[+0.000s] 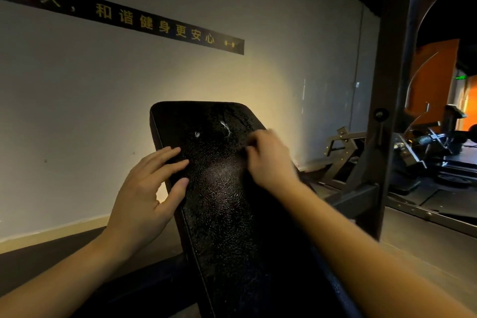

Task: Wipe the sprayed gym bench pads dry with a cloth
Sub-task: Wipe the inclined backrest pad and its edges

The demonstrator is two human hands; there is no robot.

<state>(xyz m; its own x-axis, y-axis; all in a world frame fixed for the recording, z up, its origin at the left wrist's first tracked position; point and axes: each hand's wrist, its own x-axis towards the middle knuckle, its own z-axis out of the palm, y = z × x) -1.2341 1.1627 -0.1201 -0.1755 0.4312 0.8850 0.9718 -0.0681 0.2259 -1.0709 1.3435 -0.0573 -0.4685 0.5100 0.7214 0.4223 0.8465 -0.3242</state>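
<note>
A black, cracked-leather bench pad [216, 201] slopes up away from me, and fine droplets glisten on its middle. My left hand [152, 188] rests on the pad's left edge, fingers straight and spread. My right hand [268, 157] is at the pad's upper right side, blurred, its fingers curled round what looks like a dark cloth [260, 188]. That cloth hangs under the hand over the pad's right side and is hard to tell from the pad. Two small white scuffs [222, 126] mark the pad near its top.
A pale wall with a black banner [154, 26] stands close behind the bench. A dark metal rack post [387, 111] rises at the right, with gym machines and weight plates [426, 152] beyond it. Dark flooring lies to the left.
</note>
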